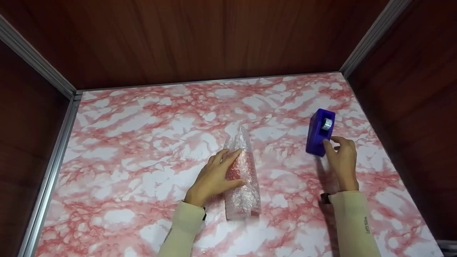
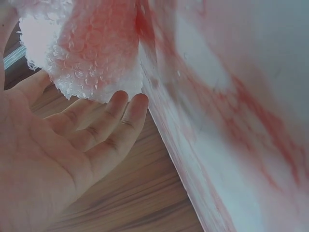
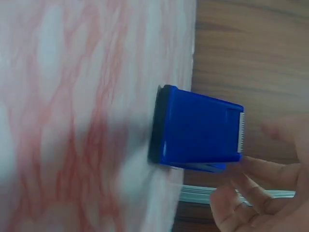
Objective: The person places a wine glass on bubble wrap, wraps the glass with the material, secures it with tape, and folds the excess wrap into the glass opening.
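Observation:
A roll of bubble wrap [image 1: 246, 200], pinkish where the tabletop pattern or contents show through, lies lengthwise in the middle of the table. My left hand [image 1: 214, 178] rests on its left side, thumb and fingers spread over the plastic. Up close in the left wrist view, the fingers [image 2: 118, 125] reach along the edge of the bubble wrap [image 2: 96, 58], loosely extended. A blue-purple tape dispenser [image 1: 316, 137] with a roll of clear tape stands to the right. My right hand [image 1: 343, 160] is at its near, toothed end, the thumb apart from the fingers; no tape strip is visible between them.
The table [image 1: 142, 125] has a red-and-white marbled top. Dark wood-grain panels [image 1: 200, 39] with metal edge strips [image 1: 53, 171] enclose it at the back and both sides.

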`<act>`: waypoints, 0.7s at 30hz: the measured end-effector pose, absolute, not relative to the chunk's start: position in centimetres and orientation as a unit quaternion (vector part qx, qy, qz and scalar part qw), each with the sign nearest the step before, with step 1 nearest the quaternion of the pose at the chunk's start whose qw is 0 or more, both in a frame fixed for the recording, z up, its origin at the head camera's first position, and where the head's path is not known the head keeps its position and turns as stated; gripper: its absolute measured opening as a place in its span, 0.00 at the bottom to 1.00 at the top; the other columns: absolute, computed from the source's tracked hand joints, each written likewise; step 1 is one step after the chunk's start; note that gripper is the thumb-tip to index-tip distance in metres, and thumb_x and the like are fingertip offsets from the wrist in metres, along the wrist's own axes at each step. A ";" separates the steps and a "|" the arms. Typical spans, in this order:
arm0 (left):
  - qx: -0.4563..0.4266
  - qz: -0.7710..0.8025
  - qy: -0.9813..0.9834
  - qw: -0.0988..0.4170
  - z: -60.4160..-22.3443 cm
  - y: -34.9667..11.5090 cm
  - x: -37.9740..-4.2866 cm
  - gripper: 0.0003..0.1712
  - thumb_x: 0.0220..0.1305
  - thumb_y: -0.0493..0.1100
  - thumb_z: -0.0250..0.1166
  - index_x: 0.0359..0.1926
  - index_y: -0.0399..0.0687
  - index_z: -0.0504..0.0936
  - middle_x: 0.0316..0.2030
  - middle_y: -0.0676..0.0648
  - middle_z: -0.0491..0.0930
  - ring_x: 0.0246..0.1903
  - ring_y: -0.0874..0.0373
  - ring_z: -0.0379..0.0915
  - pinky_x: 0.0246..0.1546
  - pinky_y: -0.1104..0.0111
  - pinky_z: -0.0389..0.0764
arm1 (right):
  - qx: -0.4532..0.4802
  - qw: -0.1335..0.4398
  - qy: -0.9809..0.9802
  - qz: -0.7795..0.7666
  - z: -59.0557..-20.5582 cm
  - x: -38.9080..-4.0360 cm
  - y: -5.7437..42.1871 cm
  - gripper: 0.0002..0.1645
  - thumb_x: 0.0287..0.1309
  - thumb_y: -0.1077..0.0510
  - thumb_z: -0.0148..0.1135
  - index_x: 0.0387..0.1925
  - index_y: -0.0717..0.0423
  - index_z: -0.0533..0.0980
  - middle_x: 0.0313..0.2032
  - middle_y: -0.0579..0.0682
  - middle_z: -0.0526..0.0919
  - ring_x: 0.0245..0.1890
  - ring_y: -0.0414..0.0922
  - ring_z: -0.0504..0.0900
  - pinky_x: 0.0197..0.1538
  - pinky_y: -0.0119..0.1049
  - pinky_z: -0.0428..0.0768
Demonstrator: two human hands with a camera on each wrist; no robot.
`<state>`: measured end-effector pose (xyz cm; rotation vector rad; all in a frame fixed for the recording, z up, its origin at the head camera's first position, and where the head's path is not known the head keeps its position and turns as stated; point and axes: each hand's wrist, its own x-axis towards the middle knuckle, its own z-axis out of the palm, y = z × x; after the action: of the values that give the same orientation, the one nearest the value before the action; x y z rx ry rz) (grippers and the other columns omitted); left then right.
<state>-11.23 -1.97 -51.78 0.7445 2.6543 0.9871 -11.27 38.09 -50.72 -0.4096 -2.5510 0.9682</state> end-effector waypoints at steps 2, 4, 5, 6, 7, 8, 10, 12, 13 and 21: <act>0.250 0.335 0.902 0.107 -51.8 -2.0 -11.2 0.55 0.55 0.73 0.67 0.78 0.78 0.48 0.75 0.46 0.52 0.70 0.42 0.53 0.59 0.44 0.70 | -0.172 0.158 -0.900 0.369 -50.8 -11.6 38.3 0.25 0.69 0.49 0.58 0.52 0.68 0.80 0.48 0.66 0.79 0.39 0.56 0.78 0.43 0.41 0.73; 0.250 0.336 0.902 0.105 -51.8 -2.0 -11.2 0.55 0.55 0.73 0.67 0.78 0.77 0.49 0.75 0.46 0.52 0.70 0.42 0.53 0.59 0.44 0.70 | -0.198 0.124 -0.889 0.393 -50.8 -11.9 38.5 0.28 0.70 0.45 0.55 0.51 0.67 0.81 0.48 0.64 0.80 0.41 0.52 0.78 0.44 0.39 0.72; 0.250 0.336 0.902 0.105 -51.8 -2.0 -11.2 0.55 0.55 0.73 0.67 0.78 0.77 0.49 0.75 0.45 0.52 0.70 0.42 0.54 0.59 0.44 0.69 | -0.209 0.112 -0.883 0.404 -50.8 -12.1 38.5 0.29 0.70 0.43 0.55 0.51 0.67 0.81 0.47 0.62 0.81 0.42 0.50 0.77 0.45 0.38 0.71; 0.249 0.337 0.902 0.106 -51.8 -2.1 -11.2 0.55 0.55 0.73 0.67 0.78 0.77 0.49 0.75 0.45 0.53 0.70 0.41 0.54 0.59 0.43 0.69 | -0.222 0.099 -0.875 0.419 -50.8 -12.2 38.6 0.31 0.70 0.41 0.54 0.51 0.66 0.81 0.46 0.59 0.82 0.43 0.48 0.77 0.46 0.37 0.71; 0.249 0.338 0.901 0.107 -51.8 -2.0 -11.2 0.55 0.55 0.73 0.67 0.78 0.77 0.48 0.75 0.45 0.53 0.70 0.42 0.54 0.59 0.43 0.69 | -0.232 0.091 -0.866 0.434 -50.8 -12.3 38.6 0.31 0.70 0.41 0.54 0.50 0.67 0.80 0.44 0.58 0.83 0.44 0.48 0.76 0.46 0.37 0.71; 0.249 0.340 0.901 0.108 -51.9 -2.0 -11.2 0.55 0.55 0.73 0.67 0.78 0.77 0.48 0.75 0.45 0.53 0.70 0.42 0.54 0.59 0.43 0.69 | -0.243 0.084 -0.856 0.449 -50.9 -12.4 38.7 0.31 0.71 0.41 0.54 0.49 0.67 0.80 0.40 0.56 0.83 0.42 0.47 0.77 0.45 0.37 0.71; 0.249 0.340 0.900 0.107 -51.9 -2.0 -11.1 0.55 0.55 0.73 0.67 0.78 0.77 0.48 0.75 0.46 0.53 0.70 0.42 0.54 0.59 0.43 0.69 | -0.266 0.078 -0.830 0.484 -50.9 -12.8 38.7 0.29 0.70 0.41 0.55 0.46 0.66 0.79 0.31 0.51 0.81 0.33 0.43 0.76 0.38 0.35 0.74; 0.249 0.343 0.899 0.108 -51.9 -2.0 -11.1 0.55 0.55 0.72 0.67 0.78 0.78 0.48 0.75 0.46 0.53 0.70 0.42 0.54 0.60 0.43 0.69 | -0.285 0.078 -0.809 0.508 -50.9 -13.0 38.8 0.25 0.70 0.43 0.56 0.42 0.64 0.78 0.25 0.47 0.77 0.23 0.39 0.73 0.28 0.32 0.73; 0.248 0.345 0.899 0.109 -51.9 -2.0 -11.1 0.55 0.55 0.72 0.67 0.78 0.78 0.48 0.75 0.46 0.53 0.70 0.42 0.54 0.59 0.43 0.69 | -0.292 0.078 -0.799 0.520 -50.9 -13.2 38.7 0.23 0.71 0.44 0.56 0.41 0.63 0.77 0.23 0.46 0.75 0.19 0.39 0.71 0.24 0.32 0.72; 0.240 0.366 0.890 0.125 -52.0 -2.0 -11.0 0.54 0.55 0.73 0.66 0.78 0.81 0.47 0.76 0.47 0.51 0.72 0.43 0.51 0.57 0.40 0.70 | -0.315 0.059 -0.707 0.630 -50.3 -13.6 38.2 0.19 0.73 0.49 0.55 0.45 0.64 0.73 0.41 0.54 0.74 0.29 0.42 0.80 0.34 0.33 0.83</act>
<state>-10.98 -2.05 -51.98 0.6996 2.5932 1.0672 -13.61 38.24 -50.28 -0.9536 -2.1423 1.9101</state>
